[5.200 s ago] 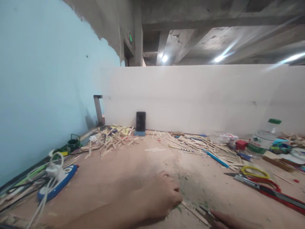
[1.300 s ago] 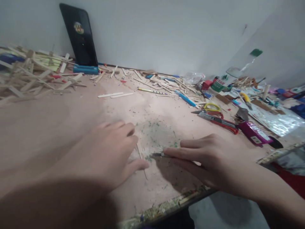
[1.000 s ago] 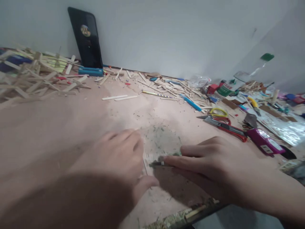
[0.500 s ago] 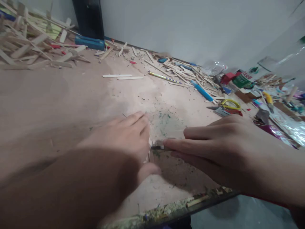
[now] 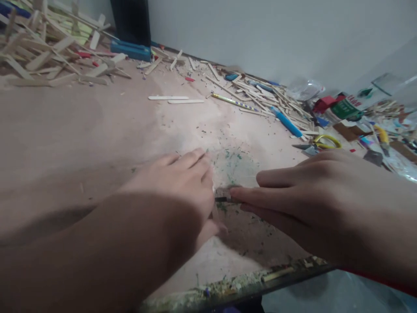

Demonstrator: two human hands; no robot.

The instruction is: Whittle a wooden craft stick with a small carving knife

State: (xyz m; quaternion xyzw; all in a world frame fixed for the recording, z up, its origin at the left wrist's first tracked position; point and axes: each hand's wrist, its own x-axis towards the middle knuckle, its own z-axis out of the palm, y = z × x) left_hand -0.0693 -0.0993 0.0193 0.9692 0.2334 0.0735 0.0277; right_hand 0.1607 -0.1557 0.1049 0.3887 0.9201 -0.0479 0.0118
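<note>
My left hand (image 5: 182, 182) lies palm down on the worn brown tabletop (image 5: 81, 130), pressing a thin wooden stick (image 5: 215, 212) that shows only between its fingers and thumb. My right hand (image 5: 312, 200) grips a small craft knife; its dark blade tip (image 5: 222, 199) pokes out past my index finger and meets the stick beside my left fingers. Most of the knife is hidden inside my hand. Green flecks and scratch marks cover the table just behind the blade.
A pile of wooden sticks (image 5: 42, 56) lies at the back left beside a dark phone on a blue stand (image 5: 130, 48). Two loose sticks (image 5: 176, 99) lie mid-table. A blue pen (image 5: 286, 123), yellow-handled scissors (image 5: 321, 142) and craft clutter fill the right. The chipped table edge (image 5: 247, 282) runs below my hands.
The view has dropped and closed in on the table. Both hands have drawn together, and the blade tip now rests against the stick beside my left fingers.
</note>
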